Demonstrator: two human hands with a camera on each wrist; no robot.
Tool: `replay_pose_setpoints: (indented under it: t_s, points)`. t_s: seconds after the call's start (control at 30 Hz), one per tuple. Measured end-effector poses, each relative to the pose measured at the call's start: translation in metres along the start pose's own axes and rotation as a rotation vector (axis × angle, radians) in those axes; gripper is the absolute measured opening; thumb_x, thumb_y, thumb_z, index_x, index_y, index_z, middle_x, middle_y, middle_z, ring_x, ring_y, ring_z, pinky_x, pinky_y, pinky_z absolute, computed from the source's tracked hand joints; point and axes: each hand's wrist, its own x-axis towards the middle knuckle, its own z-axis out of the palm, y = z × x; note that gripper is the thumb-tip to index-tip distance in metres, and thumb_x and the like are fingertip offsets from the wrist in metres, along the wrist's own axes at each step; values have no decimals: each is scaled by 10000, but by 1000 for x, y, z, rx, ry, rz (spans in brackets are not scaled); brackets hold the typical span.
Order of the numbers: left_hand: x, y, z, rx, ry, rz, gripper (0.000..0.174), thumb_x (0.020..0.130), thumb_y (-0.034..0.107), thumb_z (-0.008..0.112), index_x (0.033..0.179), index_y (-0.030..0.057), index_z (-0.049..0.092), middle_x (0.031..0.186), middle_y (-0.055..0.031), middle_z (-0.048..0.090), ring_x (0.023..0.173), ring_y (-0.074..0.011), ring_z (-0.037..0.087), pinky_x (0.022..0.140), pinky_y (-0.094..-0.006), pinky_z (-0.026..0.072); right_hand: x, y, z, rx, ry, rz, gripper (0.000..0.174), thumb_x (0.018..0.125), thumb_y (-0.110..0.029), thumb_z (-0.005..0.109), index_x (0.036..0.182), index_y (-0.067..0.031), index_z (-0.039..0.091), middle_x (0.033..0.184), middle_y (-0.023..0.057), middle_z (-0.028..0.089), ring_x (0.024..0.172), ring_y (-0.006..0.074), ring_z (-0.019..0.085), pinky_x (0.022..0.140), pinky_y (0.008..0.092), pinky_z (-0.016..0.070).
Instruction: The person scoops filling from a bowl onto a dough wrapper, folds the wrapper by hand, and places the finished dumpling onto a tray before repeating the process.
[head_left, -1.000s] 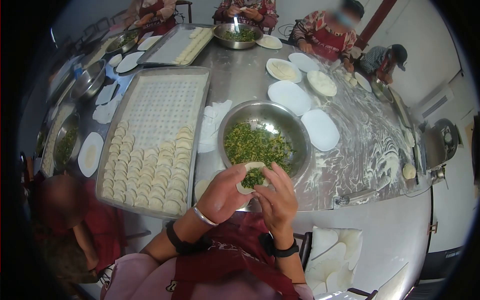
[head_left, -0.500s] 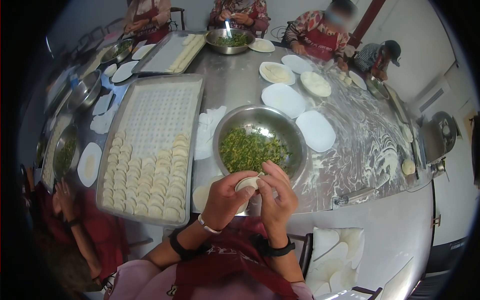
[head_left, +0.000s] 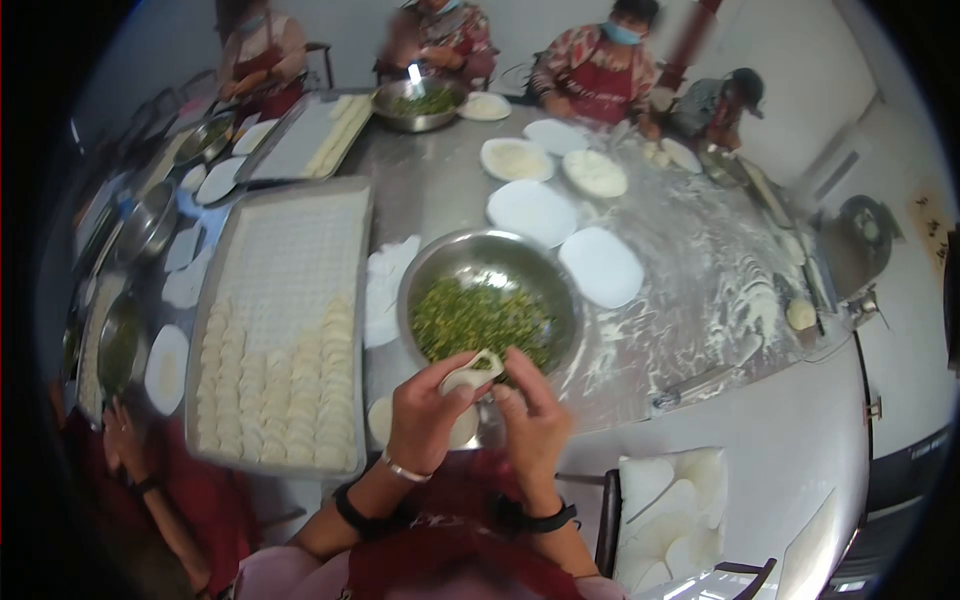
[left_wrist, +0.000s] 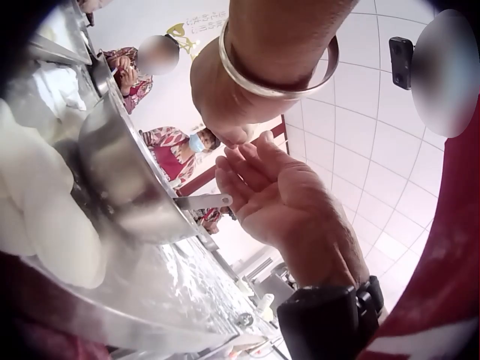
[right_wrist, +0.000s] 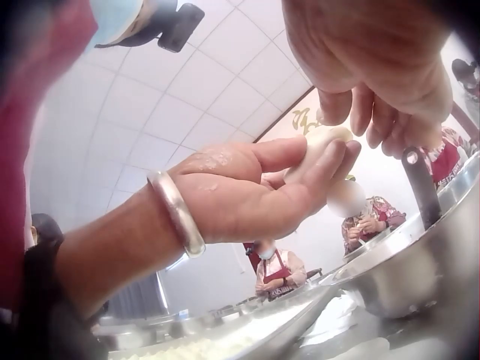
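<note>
My left hand [head_left: 420,420] holds a half-folded dumpling [head_left: 468,378] between thumb and fingers, over the near rim of a steel bowl. Green filling shows through the gap at the dumpling's far edge. Close on its right is my right hand [head_left: 535,425], index finger and thumb spread, fingertips right by the wrapper's edge. The left wrist view shows the right hand [left_wrist: 281,195] with its fingers fairly straight. From the right wrist, the pale dumpling [right_wrist: 322,150] sits in the left fingers below the right fingertips. Chopped green filling [head_left: 475,315] lies in the steel bowl [head_left: 565,310].
Left of the bowl is a large tray [head_left: 365,260] with rows of folded dumplings [head_left: 275,400]. Round wrappers [head_left: 380,420] lie under my left hand. White plates [head_left: 602,268] stand beyond the bowl, beside floury tabletop [head_left: 700,300]. Several people in red aprons work around the table.
The wrapper was spread with filling on top; it is now folded over, with a gap showing filling. The right fingers have spread apart. The head view has shifted.
</note>
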Motion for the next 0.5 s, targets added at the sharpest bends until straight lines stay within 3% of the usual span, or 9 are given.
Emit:
replay_pose_setpoints:
  t_s: [0.17, 0.3, 0.37, 0.4, 0.47, 0.5]
  points:
    - [-2, -2, 2, -81, 35, -11, 425, 954, 66, 569, 1308, -149, 474, 1246, -214, 597, 1142, -268, 616, 1018, -377, 512, 1, -1, -12, -50, 10, 91, 321, 898, -59, 653, 1213, 5, 656, 1250, 160, 662, 1137, 217, 643, 963, 305, 491]
    - [0, -3, -1, -105, 64, -20, 400, 938, 3, 577, 1300, -140, 483, 1241, -211, 594, 1145, -298, 615, 1024, -416, 511, 8, 7, -36, 51, 143, 30, 412, 967, -101, 589, 1343, 50, 517, 1185, 182, 678, 1015, 222, 689, 889, 318, 539]
    - [-1, -5, -4, -129, 64, -14, 414, 933, 14, 596, 1302, -137, 483, 1240, -208, 594, 1150, -301, 612, 1026, -422, 509, 11, -3, -77, 187, 257, 105, 463, 994, -87, 544, 1412, 70, 422, 1158, 216, 676, 962, 257, 703, 842, 345, 571]
    - [1, -3, -4, -147, 72, -5, 421, 931, 20, 605, 1303, -135, 483, 1240, -206, 593, 1152, -303, 610, 1027, -425, 508, 10, 2, -114, 147, 331, 23, 541, 1009, -170, 539, 1451, 67, 335, 1133, 235, 675, 896, 276, 716, 748, 356, 594]
    - [4, 3, 0, -148, 97, 18, 404, 905, 11, 609, 1264, -151, 516, 1172, -199, 629, 1057, -240, 643, 953, -344, 534, -7, 2, -205, -80, 650, -248, 593, 1007, -342, 532, 1413, 65, 385, 1117, 190, 686, 849, 240, 706, 710, 330, 588]
    - [3, 5, 0, -147, 119, 25, 397, 892, 7, 611, 1244, -160, 532, 1137, -195, 647, 1010, -208, 659, 917, -304, 547, -24, 0, -278, -203, 690, -366, 553, 1010, -330, 516, 1393, 58, 425, 1137, 176, 679, 876, 236, 694, 725, 328, 587]
